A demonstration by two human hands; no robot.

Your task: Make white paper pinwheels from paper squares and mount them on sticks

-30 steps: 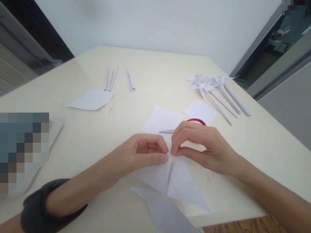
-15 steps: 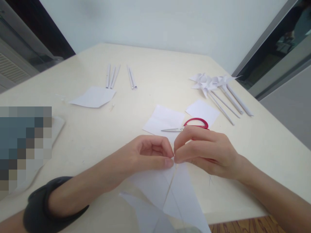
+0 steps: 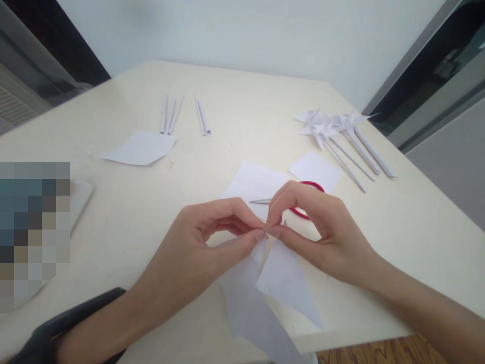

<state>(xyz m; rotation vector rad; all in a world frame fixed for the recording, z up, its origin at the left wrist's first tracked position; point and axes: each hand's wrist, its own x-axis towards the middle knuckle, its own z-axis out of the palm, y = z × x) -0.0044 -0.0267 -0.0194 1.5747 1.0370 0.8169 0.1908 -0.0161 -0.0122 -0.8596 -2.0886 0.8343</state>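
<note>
A cut sheet of white paper (image 3: 250,298) hangs from my fingertips near the table's front edge, its flaps spread apart below. My left hand (image 3: 215,237) pinches one part of its upper edge between thumb and fingers. Right beside it, fingertips touching, my right hand (image 3: 314,227) pinches the paper as well. What lies exactly between the fingertips is hidden. Just behind my right hand are red-handled scissors (image 3: 303,215), partly covered by it. They rest on a white paper square (image 3: 253,177).
Another paper square (image 3: 316,169) lies behind the scissors. Paper pinwheels (image 3: 322,126) on rolled sticks lie at the right rear. Several rolled paper tubes (image 3: 172,116) and a curled sheet (image 3: 140,147) are at the left rear of the white table (image 3: 151,273).
Both hands have lifted slightly and drawn together at the fingertips. The paper's flaps have swung and now hang more separately. The view has shifted a little.
</note>
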